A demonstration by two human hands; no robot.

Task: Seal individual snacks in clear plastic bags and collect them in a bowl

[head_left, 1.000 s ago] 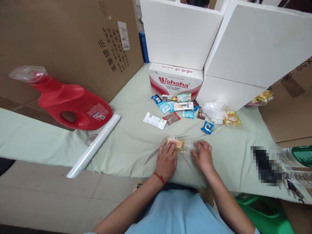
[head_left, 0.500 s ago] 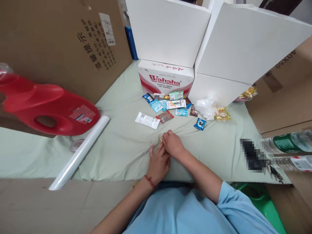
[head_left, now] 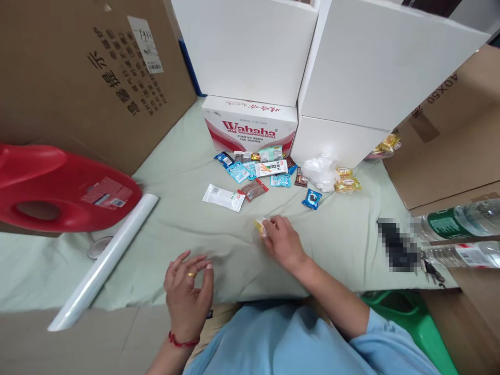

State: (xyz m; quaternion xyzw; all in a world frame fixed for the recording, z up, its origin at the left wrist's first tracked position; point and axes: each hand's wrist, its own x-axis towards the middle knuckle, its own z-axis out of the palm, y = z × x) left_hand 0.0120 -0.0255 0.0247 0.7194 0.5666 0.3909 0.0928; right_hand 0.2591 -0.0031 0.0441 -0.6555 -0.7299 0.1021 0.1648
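My right hand [head_left: 284, 242] is closed on a small yellow-wrapped snack packet [head_left: 259, 226] at the middle of the cloth; the fingers hide part of it. To the left and nearer the front edge, my left hand [head_left: 189, 291] is empty, its fingers spread and slightly curled. Beyond the right hand lie a white packet [head_left: 224, 198], a brown-and-red packet [head_left: 253, 190] and a small blue packet [head_left: 312, 199]. Farther back several snacks form a pile, with a white breadstick packet [head_left: 271, 168] on top.
A Wahaha carton [head_left: 250, 125] and white panels [head_left: 347, 62] stand behind the snacks. A crumpled clear bag [head_left: 320, 172] sits beside yellow packets [head_left: 347, 183]. At left are a red jug [head_left: 70, 172] and a white roll [head_left: 103, 263]; bottles [head_left: 449, 224] lie at right.
My left hand has come away from the right hand, moving left and towards me, with its fingers spread. The right hand keeps the yellow-wrapped packet, which shows more now. The camera view has shifted.
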